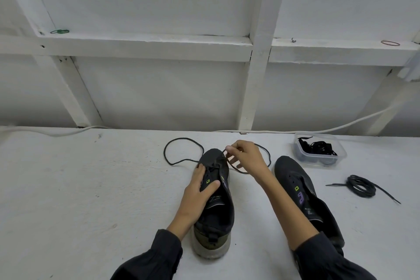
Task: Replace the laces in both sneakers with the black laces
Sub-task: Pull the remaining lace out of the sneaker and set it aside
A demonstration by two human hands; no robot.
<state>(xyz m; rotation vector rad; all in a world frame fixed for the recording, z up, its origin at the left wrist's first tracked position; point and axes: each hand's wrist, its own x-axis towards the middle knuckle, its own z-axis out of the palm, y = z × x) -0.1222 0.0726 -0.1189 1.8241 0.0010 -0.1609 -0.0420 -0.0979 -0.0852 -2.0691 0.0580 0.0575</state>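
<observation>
Slippage of the black lace [181,138] is judged the chief risk: it is held only by a thumb-and-forefinger pinch of the right hand [245,159], just above the toe of the left sneaker [218,211], and a sharp pull could free it or drag the other end out through the lowest eyelets. Uneven ends could also result, since 1 long loop is spread on the tabletop [91,188] left of the toe and another is curved round the right hand. That right loop is laid near the toe of the right sneaker [292,173] and could be snagged there. Were the pressure of the left hand [201,186] eased, the sneaker could be dragged along.

The left hand is laid flat over the throat of the left sneaker, fingers fairly straight, thumb across the tongue; nothing is gripped. The right forearm is stretched forward between the 2 sneakers, its spare fingers fanned loosely. No lace is seen in the right sneaker. A coiled lace [361,185] is laid to its right, and more are kept in a clear tub [341,157] farther back.
</observation>
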